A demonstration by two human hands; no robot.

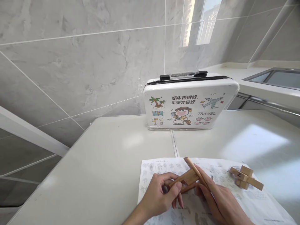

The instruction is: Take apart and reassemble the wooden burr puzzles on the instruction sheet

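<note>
Between my hands are several notched wooden puzzle pieces (pixel 190 177), set crosswise to each other above a printed sheet. My left hand (pixel 161 193) pinches the left end of the flat pieces between thumb and fingers. On the other side, my right hand (pixel 215 193) grips a slanting wooden stick (pixel 197 170) that crosses the others; part of it is hidden by the fingers. To the right lies an assembled wooden cross-shaped puzzle (pixel 246 177) marked with a dark "2". Under both hands spreads the paper sheet (pixel 150 167) with small printed diagrams.
A white case (pixel 194 103) with cartoon travel pictures and a black handle stands upright at the back of the white table (pixel 105 156). Grey tiled wall (pixel 82 68) rises behind. A counter with a dark-framed inset (pixel 276 77) is at the far right.
</note>
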